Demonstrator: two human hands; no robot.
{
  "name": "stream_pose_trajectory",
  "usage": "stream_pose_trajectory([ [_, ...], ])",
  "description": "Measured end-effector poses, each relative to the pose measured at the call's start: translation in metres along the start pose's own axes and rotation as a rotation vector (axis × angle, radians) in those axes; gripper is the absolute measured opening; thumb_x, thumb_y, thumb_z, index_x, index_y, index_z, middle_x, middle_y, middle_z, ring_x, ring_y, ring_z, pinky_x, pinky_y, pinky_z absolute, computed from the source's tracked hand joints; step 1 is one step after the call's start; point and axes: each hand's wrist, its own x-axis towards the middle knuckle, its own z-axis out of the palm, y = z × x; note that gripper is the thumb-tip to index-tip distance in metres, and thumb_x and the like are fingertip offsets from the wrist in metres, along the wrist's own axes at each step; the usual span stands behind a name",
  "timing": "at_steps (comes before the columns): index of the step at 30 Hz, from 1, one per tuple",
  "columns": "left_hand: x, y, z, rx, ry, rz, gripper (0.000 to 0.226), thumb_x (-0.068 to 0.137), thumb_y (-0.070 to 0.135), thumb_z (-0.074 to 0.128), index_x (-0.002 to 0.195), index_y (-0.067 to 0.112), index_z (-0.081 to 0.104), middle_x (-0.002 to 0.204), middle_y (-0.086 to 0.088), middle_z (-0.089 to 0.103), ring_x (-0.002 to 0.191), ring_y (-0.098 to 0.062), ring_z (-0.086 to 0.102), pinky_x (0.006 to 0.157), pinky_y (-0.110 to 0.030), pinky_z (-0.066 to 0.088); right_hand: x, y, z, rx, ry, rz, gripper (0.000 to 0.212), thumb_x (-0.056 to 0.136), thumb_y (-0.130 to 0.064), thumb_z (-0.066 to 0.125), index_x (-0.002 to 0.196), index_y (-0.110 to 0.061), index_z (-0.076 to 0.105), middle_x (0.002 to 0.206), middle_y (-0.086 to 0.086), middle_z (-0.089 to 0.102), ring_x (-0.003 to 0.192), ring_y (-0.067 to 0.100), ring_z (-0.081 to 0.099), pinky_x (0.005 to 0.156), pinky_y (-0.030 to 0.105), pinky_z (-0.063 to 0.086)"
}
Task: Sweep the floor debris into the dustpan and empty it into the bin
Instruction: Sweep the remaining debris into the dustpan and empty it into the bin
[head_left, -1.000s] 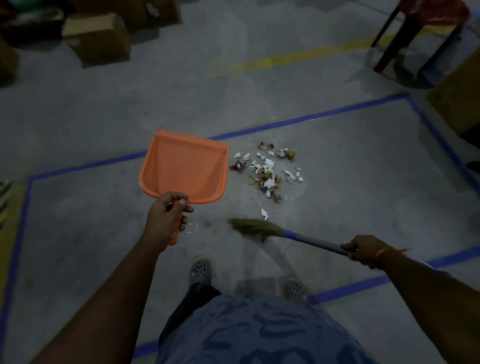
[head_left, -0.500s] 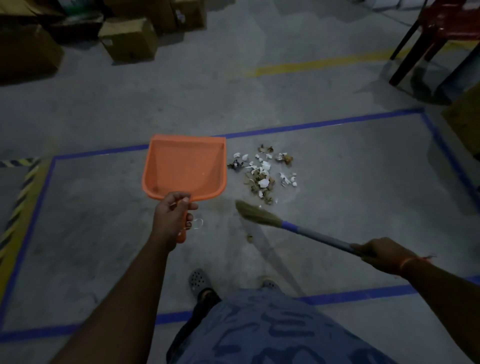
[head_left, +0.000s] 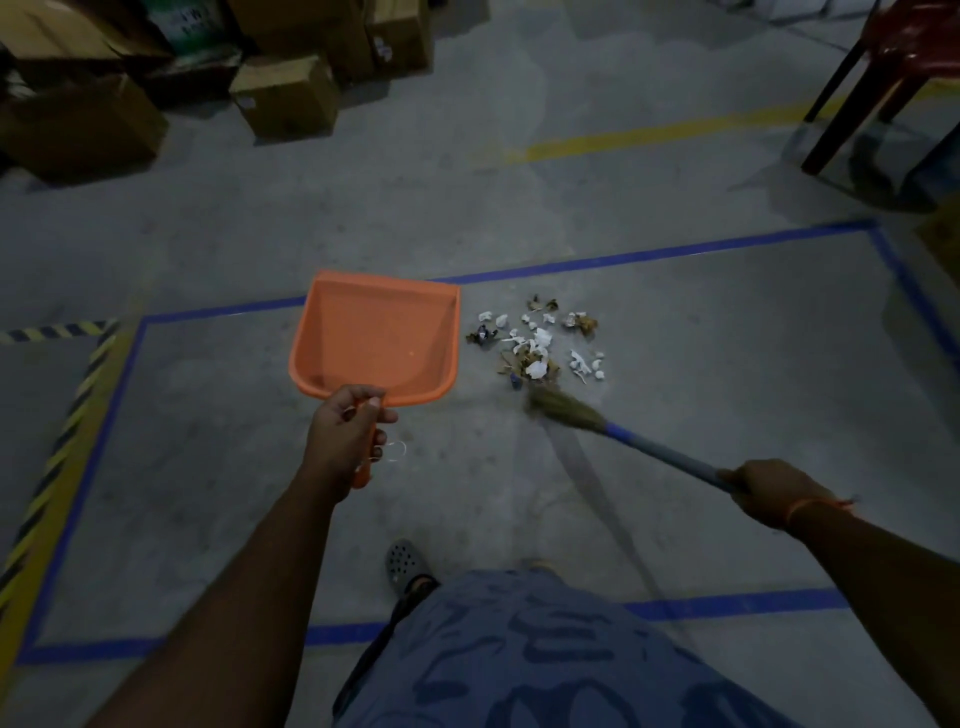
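An orange dustpan (head_left: 376, 338) hangs above the concrete floor at centre left, its inside bare. My left hand (head_left: 345, 434) grips its handle. Right of the pan lies a small heap of debris (head_left: 537, 345): white paper scraps and brown bits. A broom (head_left: 623, 434) with a straw head and a blue-grey stick slants in from the right; its bristles touch the near edge of the heap. My right hand (head_left: 774, 491) grips the stick near its end. No bin is in view.
Blue tape lines (head_left: 649, 257) frame the floor patch I stand on. Cardboard boxes (head_left: 283, 96) are stacked at the back left. A dark red chair (head_left: 878, 73) stands at the back right. Yellow-black hazard tape (head_left: 57, 447) runs along the left. My grey shoe (head_left: 405, 564) is below.
The broom head has swept forward from near my feet up to the heap's near edge, pushing stray scraps into it. The view has tilted up a little. The dustpan stays held beside the heap.
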Motion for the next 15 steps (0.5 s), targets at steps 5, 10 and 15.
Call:
stream_pose_trajectory([
  [5, 0.003, 0.004, 0.012, -0.017, -0.009, 0.003, 0.012, 0.105, 0.011, 0.054, 0.106, 0.016, 0.065, 0.089, -0.014, 0.072, 0.057, -0.017, 0.053, 0.049, -0.027, 0.044, 0.002, -0.003, -0.011, 0.082, 0.060, 0.039, 0.042, 0.096, -0.038, 0.047, 0.137, -0.031, 0.052, 0.086, -0.003, 0.063, 0.065, 0.006, 0.056, 0.055, 0.020, 0.040],
  [10, 0.011, 0.001, 0.016, -0.010, -0.025, 0.001, 0.013, 0.105, 0.011, 0.054, 0.106, 0.017, 0.066, 0.091, -0.016, 0.073, 0.058, -0.017, 0.055, 0.048, -0.027, 0.045, 0.000, -0.025, -0.014, 0.168, 0.068, 0.017, 0.045, 0.096, -0.037, 0.050, 0.140, -0.032, 0.050, 0.091, 0.002, 0.067, 0.068, 0.010, 0.058, 0.058, 0.021, 0.039],
  [15, 0.027, 0.002, 0.004, 0.023, -0.019, 0.005, 0.015, 0.104, 0.012, 0.055, 0.105, 0.020, 0.067, 0.091, -0.017, 0.074, 0.057, -0.017, 0.056, 0.047, -0.027, 0.046, 0.007, -0.089, -0.016, 0.386, 0.029, -0.011, 0.042, 0.092, -0.029, 0.057, 0.135, -0.030, 0.056, 0.074, -0.002, 0.062, 0.053, 0.008, 0.054, 0.047, 0.016, 0.038],
])
